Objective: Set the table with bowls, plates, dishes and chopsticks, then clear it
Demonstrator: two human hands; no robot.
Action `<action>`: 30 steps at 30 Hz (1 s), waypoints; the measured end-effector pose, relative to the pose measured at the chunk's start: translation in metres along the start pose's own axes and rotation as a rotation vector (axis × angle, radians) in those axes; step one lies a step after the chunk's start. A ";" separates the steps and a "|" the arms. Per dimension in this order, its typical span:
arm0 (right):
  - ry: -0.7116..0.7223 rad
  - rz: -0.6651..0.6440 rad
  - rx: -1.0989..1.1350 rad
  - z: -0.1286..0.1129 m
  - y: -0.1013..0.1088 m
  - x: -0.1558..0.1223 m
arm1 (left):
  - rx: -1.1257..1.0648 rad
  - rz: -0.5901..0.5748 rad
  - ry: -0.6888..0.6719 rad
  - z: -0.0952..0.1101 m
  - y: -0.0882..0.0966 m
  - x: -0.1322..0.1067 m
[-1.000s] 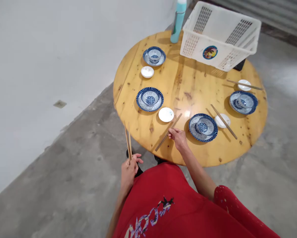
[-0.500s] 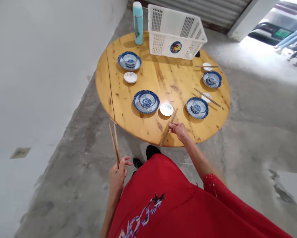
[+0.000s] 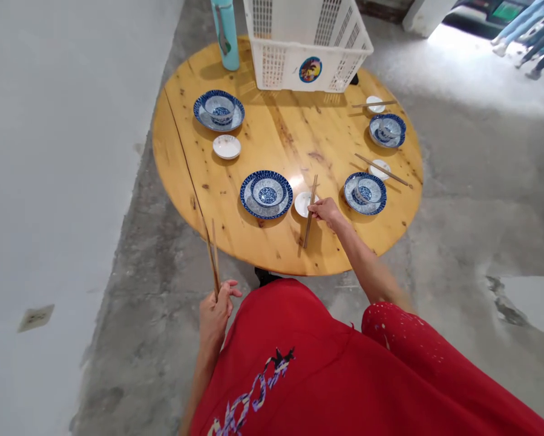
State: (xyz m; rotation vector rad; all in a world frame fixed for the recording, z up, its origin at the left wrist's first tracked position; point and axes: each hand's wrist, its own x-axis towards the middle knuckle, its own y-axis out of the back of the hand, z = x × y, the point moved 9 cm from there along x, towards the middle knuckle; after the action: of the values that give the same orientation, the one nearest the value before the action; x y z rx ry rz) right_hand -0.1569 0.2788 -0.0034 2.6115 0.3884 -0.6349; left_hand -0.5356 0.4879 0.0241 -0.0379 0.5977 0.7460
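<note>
My right hand (image 3: 324,211) pinches a pair of chopsticks (image 3: 308,227) over a small white dish (image 3: 302,204) near the front of the round table. Whether the chopsticks touch the dish, I cannot tell. Left of that dish sits a blue-patterned plate (image 3: 246,204) with a bowl (image 3: 268,192) on it. Off the table's front left edge, my left hand (image 3: 216,310) is closed around more chopsticks (image 3: 212,257), which point up and away from me. Its index finger sticks out to the side.
Other plates with bowls stand at the left (image 3: 199,115) and right (image 3: 377,209) of the wooden table (image 3: 262,257). Chopsticks (image 3: 396,178) rest across a white dish on the right. A white plastic basket (image 3: 281,63) and a blue flask (image 3: 226,36) stand at the back.
My right hand has moved forward with its chopsticks, from beside the small dish to over it. My left hand still holds its chopsticks. The view has shifted closer to the table.
</note>
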 end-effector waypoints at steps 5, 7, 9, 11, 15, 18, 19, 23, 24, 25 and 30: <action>-0.037 0.006 0.000 -0.001 -0.010 0.017 | 0.040 -0.004 0.032 0.019 -0.007 0.024; -0.043 -0.004 -0.024 0.001 -0.013 0.022 | 0.062 -0.027 0.039 0.024 -0.014 0.031; -0.051 -0.022 -0.036 0.004 -0.014 0.027 | 0.087 -0.049 0.049 0.027 -0.019 0.038; -0.057 -0.044 -0.038 0.007 -0.015 0.030 | 0.105 -0.070 0.060 0.028 -0.022 0.045; -0.043 -0.100 -0.055 0.007 -0.017 0.034 | 0.090 -0.113 0.050 0.032 -0.025 0.058; -0.043 -0.119 -0.041 0.005 -0.019 0.036 | 0.096 -0.136 0.044 0.036 -0.025 0.067; -0.046 -0.122 -0.034 0.005 -0.020 0.036 | 0.108 -0.141 0.043 0.037 -0.024 0.069; -0.052 -0.134 -0.038 0.003 -0.024 0.036 | 0.148 -0.165 0.035 0.044 -0.017 0.080; -0.051 -0.133 -0.047 0.003 -0.025 0.036 | 0.154 -0.174 0.035 0.046 -0.015 0.082; -0.049 -0.129 -0.058 0.002 -0.025 0.035 | 0.159 -0.180 0.036 0.048 -0.013 0.084; -0.053 -0.117 -0.111 -0.003 -0.021 0.031 | 0.161 -0.224 0.039 0.054 -0.006 0.095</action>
State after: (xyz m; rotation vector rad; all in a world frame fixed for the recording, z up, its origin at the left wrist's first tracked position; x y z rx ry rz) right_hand -0.1363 0.3034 -0.0235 2.4756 0.5466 -0.6990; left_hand -0.4503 0.5554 0.0182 0.0296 0.6767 0.4798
